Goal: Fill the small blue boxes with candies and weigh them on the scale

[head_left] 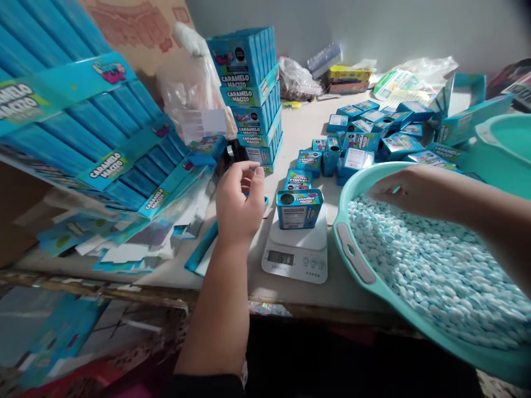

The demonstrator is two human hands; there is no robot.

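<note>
My left hand is raised left of the kitchen scale, its fingers curled in toward the thumb. Whether something small is pinched there, I cannot make out. On the scale stands an upright blue candy box with a dark round opening in its top; the display lights up with digits. My right hand reaches into a turquoise basin of small pale-blue and white candies. Its fingers are bent down at the candies, and the fingertips are hidden. Another blue box lies just behind the scale.
Many blue boxes lie loosely behind the basin. Display cartons are stacked at centre back, and a large tilted stack fills the left. Cardboard scraps lie below it. A second turquoise tub stands far right.
</note>
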